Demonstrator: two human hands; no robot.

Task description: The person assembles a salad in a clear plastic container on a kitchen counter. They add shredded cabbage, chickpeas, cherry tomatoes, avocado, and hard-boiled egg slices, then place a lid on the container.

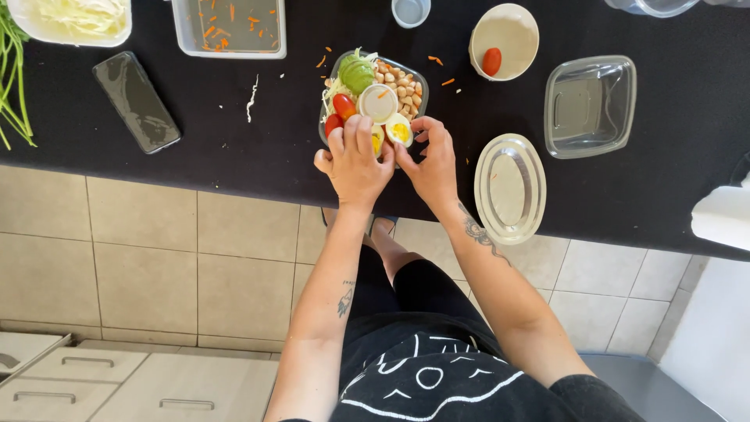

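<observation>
A clear salad container point(418, 76) sits on the black counter point(234, 133), holding avocado point(357, 75), chickpeas point(402, 87), cherry tomatoes point(343, 105), shredded cabbage, halved boiled eggs point(399, 130) and a small lidded sauce cup point(377, 102). My left hand point(353, 162) rests over the container's near edge, fingers bent onto the egg halves. My right hand point(430, 160) is beside it, fingertips touching the near right egg half. What lies under the left fingers is hidden.
An oval clear lid point(509, 186) lies right of my hands, an empty clear container point(588, 105) beyond it. A beige bowl point(504, 31) holds one cherry tomato point(491, 61). A phone point(136, 101), a tub with carrot shreds point(229, 26) and a cabbage bowl point(74, 19) stand at left.
</observation>
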